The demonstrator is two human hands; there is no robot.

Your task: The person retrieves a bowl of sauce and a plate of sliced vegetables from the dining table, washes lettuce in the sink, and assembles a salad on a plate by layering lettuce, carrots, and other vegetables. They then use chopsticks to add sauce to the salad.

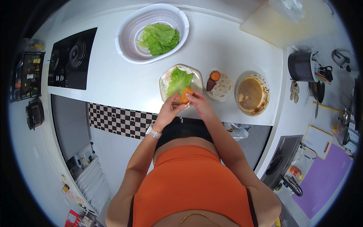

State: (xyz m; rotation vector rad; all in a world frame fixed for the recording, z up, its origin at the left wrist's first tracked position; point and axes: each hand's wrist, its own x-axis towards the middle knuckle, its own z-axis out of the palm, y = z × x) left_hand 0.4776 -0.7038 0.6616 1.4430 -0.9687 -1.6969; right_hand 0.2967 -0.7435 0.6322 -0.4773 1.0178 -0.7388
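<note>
An orange block of food [185, 96], perhaps pumpkin or sweet potato, is held up over the near side of a plate. My right hand [200, 104] grips it from the right, with thumb and fingers on its face. My left hand [171, 107] holds its lower left side between thumb and fingertips. Beneath lies a many-sided cream plate [197, 82] with a floral pattern, bearing a green lettuce leaf [179, 81]. Just right of the plate, a pale rack with round holes [222, 88] carries a carrot piece [215, 75] and a dark purple chunk [211, 84]. Fingers hide part of the block.
A white plastic basket [127, 46] with lettuce leaves [160, 38] stands at the back. At the right sits a glass bowl [252, 90] smeared with brown residue. A black gas hob [72, 58] is set in the counter's left. The sink [279, 159] lies far right.
</note>
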